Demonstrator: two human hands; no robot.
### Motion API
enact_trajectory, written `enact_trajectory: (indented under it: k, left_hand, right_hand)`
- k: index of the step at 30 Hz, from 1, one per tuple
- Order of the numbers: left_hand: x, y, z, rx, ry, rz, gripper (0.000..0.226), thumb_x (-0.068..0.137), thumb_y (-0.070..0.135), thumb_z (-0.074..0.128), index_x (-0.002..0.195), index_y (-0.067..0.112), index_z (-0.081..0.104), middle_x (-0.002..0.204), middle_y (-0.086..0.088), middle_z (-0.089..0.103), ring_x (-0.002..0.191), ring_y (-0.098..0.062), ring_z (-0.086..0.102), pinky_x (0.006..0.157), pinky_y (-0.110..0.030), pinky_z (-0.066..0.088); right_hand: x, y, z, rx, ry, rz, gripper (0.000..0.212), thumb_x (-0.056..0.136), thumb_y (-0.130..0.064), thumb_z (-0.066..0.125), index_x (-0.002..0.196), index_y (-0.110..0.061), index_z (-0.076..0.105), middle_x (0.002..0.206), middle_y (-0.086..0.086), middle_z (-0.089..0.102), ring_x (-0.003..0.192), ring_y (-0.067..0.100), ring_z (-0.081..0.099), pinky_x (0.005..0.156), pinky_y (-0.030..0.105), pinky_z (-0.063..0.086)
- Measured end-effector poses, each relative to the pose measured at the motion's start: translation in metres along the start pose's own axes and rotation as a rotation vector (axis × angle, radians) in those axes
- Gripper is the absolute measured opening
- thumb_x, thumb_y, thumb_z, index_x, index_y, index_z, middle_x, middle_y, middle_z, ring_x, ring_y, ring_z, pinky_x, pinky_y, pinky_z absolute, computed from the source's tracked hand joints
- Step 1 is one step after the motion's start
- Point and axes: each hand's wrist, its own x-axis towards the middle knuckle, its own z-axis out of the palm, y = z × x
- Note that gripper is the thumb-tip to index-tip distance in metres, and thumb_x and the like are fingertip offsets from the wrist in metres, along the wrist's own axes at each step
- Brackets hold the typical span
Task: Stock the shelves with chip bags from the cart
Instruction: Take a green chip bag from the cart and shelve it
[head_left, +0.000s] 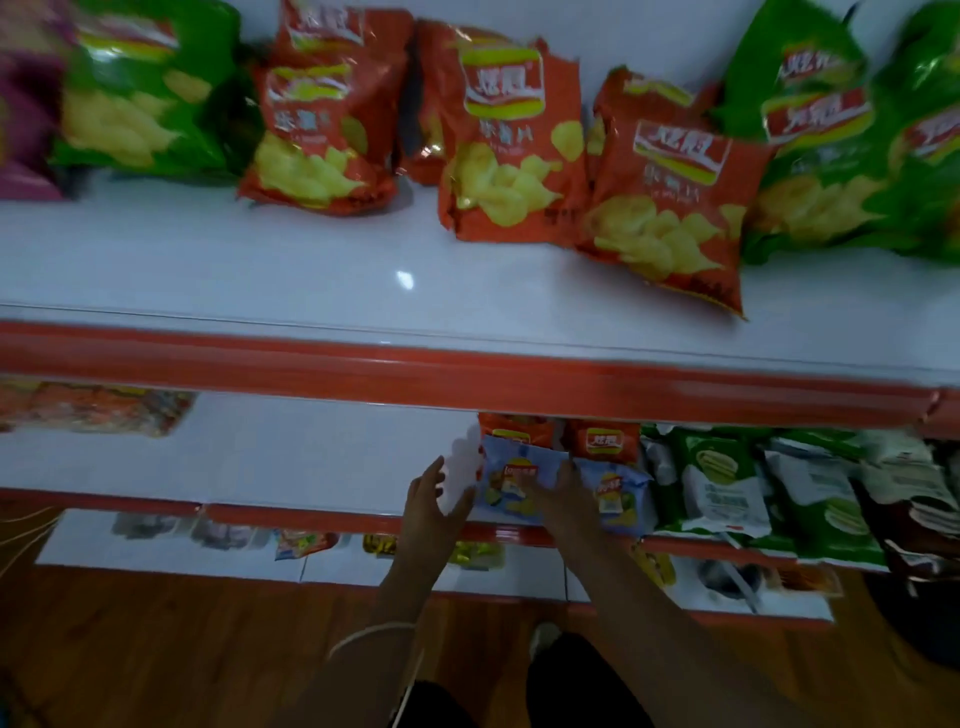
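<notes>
While the light-blue chip bag (519, 486) is being seated on the middle shelf (311, 457), it is pressed by the right hand (563, 501); the left hand (431, 506) is held open beside it. Next, release is called for.

On the top shelf (260, 270), red chip bags (506, 150) stand or lean along the far wall, flanked by green chip bags (140, 93) at left and right — the rightmost red one tilts forward toward the near edge. On the middle shelf (291, 457) a light-blue chip bag (511, 483) stands near the front lip, a second blue bag (615, 493) just beside it on the right, two red bags behind them — green-and-white bags (722, 483) fill the row farther right.
</notes>
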Motion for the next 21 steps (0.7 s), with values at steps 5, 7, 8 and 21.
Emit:
enact_trajectory:
  k: [5, 7, 8, 21]
  left_hand:
    - [-0.053, -0.001, -0.073, -0.087, 0.156, -0.020, 0.067, 0.086, 0.044, 0.067, 0.144, 0.028, 0.040, 0.143, 0.000, 0.048, 0.118, -0.009, 0.055, 0.087, -0.028, 0.057]
    - [-0.077, -0.001, -0.107, -0.128, 0.227, -0.021, 0.061, 0.091, 0.036, 0.064, 0.145, 0.025, 0.039, 0.140, 0.003, 0.048, 0.110, 0.005, 0.056, 0.081, -0.013, 0.051]
    - [-0.088, -0.003, -0.123, -0.140, 0.276, -0.023, 0.059, 0.092, 0.036, 0.062, 0.145, 0.027, 0.038, 0.142, 0.002, 0.048, 0.113, 0.004, 0.055, 0.086, -0.017, 0.050]
    - [-0.315, -0.051, -0.239, -0.150, 1.184, -0.323, 0.063, 0.091, 0.050, 0.060, 0.146, 0.040, 0.033, 0.150, 0.012, 0.038, 0.135, -0.006, 0.041, 0.111, -0.038, 0.043]
  right_hand:
    - [-0.061, -0.057, 0.042, -0.068, -0.178, -0.020, 0.087, 0.082, -0.051, 0.068, 0.151, -0.017, 0.026, 0.150, 0.003, 0.039, 0.135, 0.026, 0.043, 0.110, 0.042, 0.038]
    - [-0.084, -0.076, 0.072, -0.110, -0.272, -0.057, 0.079, 0.090, -0.042, 0.063, 0.153, -0.019, 0.021, 0.156, 0.002, 0.029, 0.141, 0.025, 0.033, 0.112, 0.038, 0.032]
    - [-0.095, -0.086, 0.089, -0.144, -0.335, -0.080, 0.077, 0.090, -0.042, 0.062, 0.152, -0.021, 0.021, 0.158, 0.002, 0.025, 0.143, 0.025, 0.031, 0.111, 0.037, 0.031]
    - [-0.297, -0.108, 0.251, -0.468, -1.292, -0.646, 0.066, 0.088, -0.062, 0.051, 0.146, -0.045, 0.026, 0.157, -0.012, 0.024, 0.144, 0.016, 0.028, 0.117, 0.039, 0.028]
